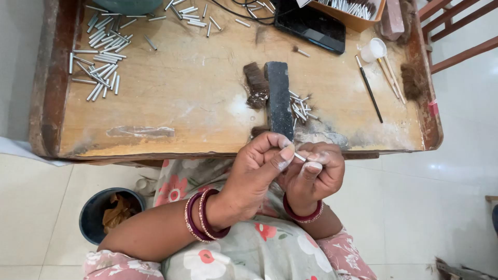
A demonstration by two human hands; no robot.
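I hold one small metal tube (pixel 300 156) between my two hands, just in front of the near edge of the tabletop (pixel 197 98) and above my lap. My left hand (pixel 257 173) is closed narrow, thumb and forefinger pinching the tube's left end; my right hand (pixel 314 173) is curled, its whitened fingertips (pixel 314 166) pinching the other end. The tube's long axis runs roughly left to right in the view, tilted slightly, with the left end higher and the right end lower and nearer to me. I cannot tell whether bristle is already seated in it; the fingers cover both ends. Judging by the layout, the work is at an early to middle stage: a large scatter of bare tubes (pixel 98 57) lies at the far left of the tabletop, more (pixel 192 15) lie along the far edge, and only a small heap of pieces (pixel 300 109) sits just right of the dark block (pixel 278 98). A tuft of brown hair (pixel 256 85) lies touching the block's left side, and another clump (pixel 412 80) sits near the right rim. A thin black brush (pixel 369 89) lies well apart to the right.
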